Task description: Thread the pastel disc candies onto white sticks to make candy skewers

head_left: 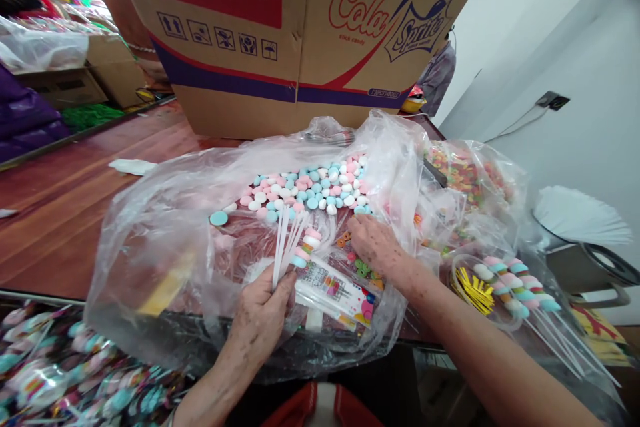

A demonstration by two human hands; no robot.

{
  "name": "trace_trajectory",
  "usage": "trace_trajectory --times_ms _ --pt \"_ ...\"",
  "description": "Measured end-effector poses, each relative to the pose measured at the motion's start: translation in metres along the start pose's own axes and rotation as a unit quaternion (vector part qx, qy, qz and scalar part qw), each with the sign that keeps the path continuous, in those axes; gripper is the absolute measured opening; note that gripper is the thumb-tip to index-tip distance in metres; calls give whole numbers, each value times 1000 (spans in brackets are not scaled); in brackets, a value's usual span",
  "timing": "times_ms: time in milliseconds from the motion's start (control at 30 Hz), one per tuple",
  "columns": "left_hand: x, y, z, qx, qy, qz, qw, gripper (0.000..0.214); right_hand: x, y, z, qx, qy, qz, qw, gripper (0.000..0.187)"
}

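My left hand (263,307) is closed round a fan of thin white sticks (283,240). Pink, white, green and blue candies are threaded on one stick (306,248) in the same grip. My right hand (375,243) is lowered over small ring-shaped gummy candies (367,271), fingers curled inward; what its fingertips pinch, if anything, is hidden. Just beyond both hands lies a spread of pink, white and blue marshmallow pieces (310,188) on clear plastic. Printed plastic wrappers (335,288) lie between my hands.
A large cardboard box (300,27) stands at the back. Right of my arm, a round tub (473,287) holds yellow twist ties, beside finished candy skewers (523,283). A bag of gummies (473,170) lies behind. Many wrapped skewers (75,373) fill the lower left.
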State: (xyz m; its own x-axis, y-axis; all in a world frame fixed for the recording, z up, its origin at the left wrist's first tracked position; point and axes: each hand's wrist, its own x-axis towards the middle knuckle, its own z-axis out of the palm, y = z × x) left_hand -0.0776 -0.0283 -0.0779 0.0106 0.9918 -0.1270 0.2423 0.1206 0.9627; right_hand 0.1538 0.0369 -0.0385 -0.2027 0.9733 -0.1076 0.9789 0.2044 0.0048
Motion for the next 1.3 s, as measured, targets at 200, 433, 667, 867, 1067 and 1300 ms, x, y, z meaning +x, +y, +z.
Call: trace_trajectory --times_ms 200,433,667,867,1067,1300 --pt "-1 0 -2 7 -14 6 1000 32 8 -4 2 518 84 43 850 17" --pt "1 -4 -1 3 -31 14 999 28 7 -26 3 725 74 68 682 24" --pt "2 0 0 7 -22 10 1000 29 0 -32 0 706 96 77 697 19" --pt "2 -2 1 8 -5 10 1000 27 -7 -36 4 682 146 33 716 12" --pt "1 -2 -1 23 -7 17 1000 33 -9 -40 14 641 149 1 753 14" --pt "1 -7 1 10 13 6 1000 33 -7 -41 4 580 136 -79 799 20"
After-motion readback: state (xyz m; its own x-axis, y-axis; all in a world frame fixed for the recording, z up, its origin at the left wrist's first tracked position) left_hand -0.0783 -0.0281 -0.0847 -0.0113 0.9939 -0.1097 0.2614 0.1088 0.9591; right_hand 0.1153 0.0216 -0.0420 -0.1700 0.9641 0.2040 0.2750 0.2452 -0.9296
